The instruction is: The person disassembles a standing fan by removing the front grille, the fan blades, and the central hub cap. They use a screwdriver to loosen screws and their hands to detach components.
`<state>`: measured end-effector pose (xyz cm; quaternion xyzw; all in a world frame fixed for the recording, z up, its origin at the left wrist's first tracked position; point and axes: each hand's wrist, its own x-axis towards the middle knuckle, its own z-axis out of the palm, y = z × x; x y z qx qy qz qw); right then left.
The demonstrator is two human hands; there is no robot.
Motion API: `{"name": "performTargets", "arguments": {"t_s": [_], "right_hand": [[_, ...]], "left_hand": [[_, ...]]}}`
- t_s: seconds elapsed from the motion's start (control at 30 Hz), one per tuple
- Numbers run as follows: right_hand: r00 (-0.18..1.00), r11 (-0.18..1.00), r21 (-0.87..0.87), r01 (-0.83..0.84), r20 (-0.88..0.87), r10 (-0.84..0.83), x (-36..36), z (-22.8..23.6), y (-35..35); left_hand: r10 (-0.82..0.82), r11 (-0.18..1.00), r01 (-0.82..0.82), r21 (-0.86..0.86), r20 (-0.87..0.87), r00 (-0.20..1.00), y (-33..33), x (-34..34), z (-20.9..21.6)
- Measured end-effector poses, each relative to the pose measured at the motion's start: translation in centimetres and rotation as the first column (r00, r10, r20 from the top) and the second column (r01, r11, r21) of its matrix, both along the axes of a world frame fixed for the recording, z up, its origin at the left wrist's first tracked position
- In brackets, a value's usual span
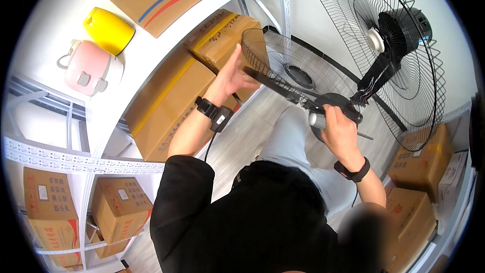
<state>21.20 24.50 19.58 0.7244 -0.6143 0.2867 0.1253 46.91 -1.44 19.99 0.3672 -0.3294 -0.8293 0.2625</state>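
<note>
On the left, a carton (227, 40) is partly hidden behind a wire grille (298, 76) slanting in front of me. My left hand (233, 75) is at its rim, thumb up; whether those fingers pinch it, I can't tell. My right hand (339, 130) wraps a grey cylinder (317, 120), covering much of it. Rightmost, the black fan's (389, 40) cage is cut off above.
</note>
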Motion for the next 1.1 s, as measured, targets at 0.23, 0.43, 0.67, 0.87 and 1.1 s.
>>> {"name": "performTargets", "arguments": {"t_s": [0.23,0.43,0.67,0.87,1.1], "right_hand": [[0.985,0.995,-0.069,-0.076,-0.159,0.064,1.5,-1.7,1.7],[0.977,0.988,-0.116,-0.103,-0.2,0.078,1.8,-4.0,2.9],[0.965,0.981,-0.162,-0.111,-0.252,0.068,1.9,-5.6,2.8],[0.941,0.97,-0.182,-0.159,-0.327,0.093,3.9,-6.3,-1.4],[0.918,0.954,-0.126,-0.272,-0.332,0.217,6.7,-8.4,-9.7]], "left_hand": [[0.116,0.99,-0.118,-0.079,-0.029,0.993,0.3,0.3,-1.2],[0.174,0.98,-0.177,0.093,0.037,0.984,-1.3,1.8,-7.0],[0.326,0.898,-0.322,-0.302,-0.039,0.945,3.4,2.1,-2.3],[0.391,0.852,-0.427,-0.304,-0.174,0.904,0.7,6.4,-4.7],[0.485,0.789,-0.567,-0.235,-0.329,0.81,-3.6,12.3,-9.0]]}}
